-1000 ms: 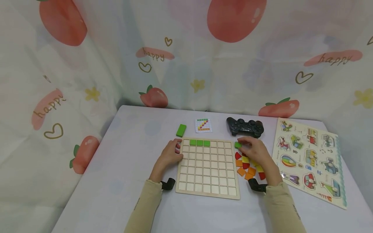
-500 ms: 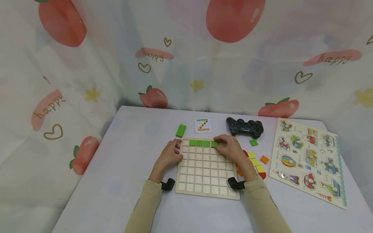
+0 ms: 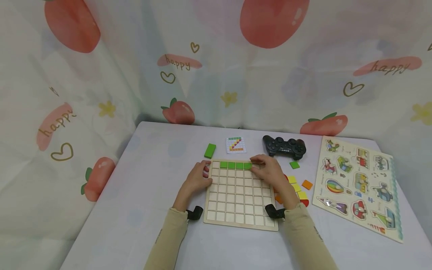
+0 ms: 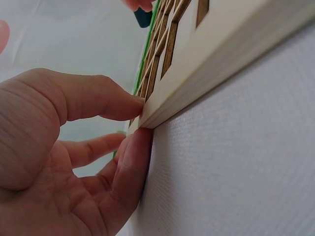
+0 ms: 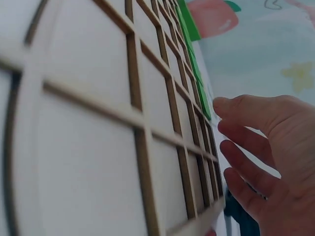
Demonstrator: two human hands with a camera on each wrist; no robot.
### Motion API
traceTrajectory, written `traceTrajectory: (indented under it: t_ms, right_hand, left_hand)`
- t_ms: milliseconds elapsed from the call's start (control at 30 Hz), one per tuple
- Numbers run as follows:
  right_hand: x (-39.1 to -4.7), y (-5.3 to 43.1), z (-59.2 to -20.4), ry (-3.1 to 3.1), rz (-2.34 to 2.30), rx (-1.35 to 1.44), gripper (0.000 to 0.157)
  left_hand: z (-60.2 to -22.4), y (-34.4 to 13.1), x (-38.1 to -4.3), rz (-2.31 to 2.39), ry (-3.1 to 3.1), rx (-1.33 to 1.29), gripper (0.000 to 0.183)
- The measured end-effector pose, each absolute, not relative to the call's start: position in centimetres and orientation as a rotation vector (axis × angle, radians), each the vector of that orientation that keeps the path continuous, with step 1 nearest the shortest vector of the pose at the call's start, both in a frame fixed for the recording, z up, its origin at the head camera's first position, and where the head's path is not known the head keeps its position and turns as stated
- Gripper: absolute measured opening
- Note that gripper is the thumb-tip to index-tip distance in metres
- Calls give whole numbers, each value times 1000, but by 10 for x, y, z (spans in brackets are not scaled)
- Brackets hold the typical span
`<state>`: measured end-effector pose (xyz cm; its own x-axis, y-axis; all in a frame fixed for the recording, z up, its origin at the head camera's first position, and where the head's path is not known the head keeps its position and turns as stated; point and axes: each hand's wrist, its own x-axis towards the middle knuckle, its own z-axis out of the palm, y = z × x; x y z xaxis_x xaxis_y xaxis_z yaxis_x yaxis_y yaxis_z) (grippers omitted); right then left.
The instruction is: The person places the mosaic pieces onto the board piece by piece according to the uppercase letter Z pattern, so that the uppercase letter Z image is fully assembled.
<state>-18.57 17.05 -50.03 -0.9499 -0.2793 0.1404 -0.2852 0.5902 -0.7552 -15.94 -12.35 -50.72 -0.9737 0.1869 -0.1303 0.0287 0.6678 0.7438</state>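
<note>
A square wooden grid board (image 3: 240, 219) lies on the table, with several green tiles in a row along its far edge. At its far left my left hand (image 3: 192, 180) grips the rim; the left wrist view has the thumb (image 4: 120, 105) on the board's edge (image 4: 206, 64) and the fingers against its side. The rightmost green tile (image 3: 247, 165) lies level with its neighbours in the row. My right hand (image 3: 269, 171) hovers at that tile, fingers loosely bent. In the right wrist view the thumb tip (image 5: 221, 105) is close to the green row, with nothing between thumb and fingers.
Right of the board lie a loose green tile (image 3: 294, 165), an orange tile (image 3: 307, 184) and yellow tiles (image 3: 292, 180), partly hidden by the right forearm. Behind are a green block (image 3: 210, 150), a pattern card (image 3: 236, 145) and a black game controller (image 3: 284, 147). A picture puzzle (image 3: 358, 187) lies far right.
My right hand has carried a green tile left from the loose pile to the far row and let it go there. My left hand stays on the rim.
</note>
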Motion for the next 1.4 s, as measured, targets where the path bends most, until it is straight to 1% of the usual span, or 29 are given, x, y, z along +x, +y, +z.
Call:
traceTrajectory:
  t_ms: [167,400,667,833,967,1133,1233,1400]
  right_hand:
    - [-183,192,-499,-2778,1284,379,30]
    - [-173,228,-494,-2738,1197,35,29]
    - [-160,255,-495,-2691,1154,-351,35]
    - [-158,259,-500,-2701,1158,-478,40]
    - [-161,262,-507,-2743,1116,-480,41]
    - [-158,260,-504,-2739,1173,-404,37]
    - [-157,252,-501,-2708,1238,-244,34]
    - [-162,229,-503,-2659,1354,140,33]
  left_hand:
    - [-506,-125,-159,1197,2693,186,63]
    - [-505,-126,-158,1204,2702,206,63]
    - [-505,-126,-161,1196,2724,229,62]
    - [-505,-126,-161,1200,2718,224,63]
    - [-507,-125,-161,1198,2706,219,64]
    - [-508,-124,-160,1197,2706,220,64]
    - [-508,-124,-160,1199,2710,223,64]
    - [-508,-124,-160,1207,2714,216,64]
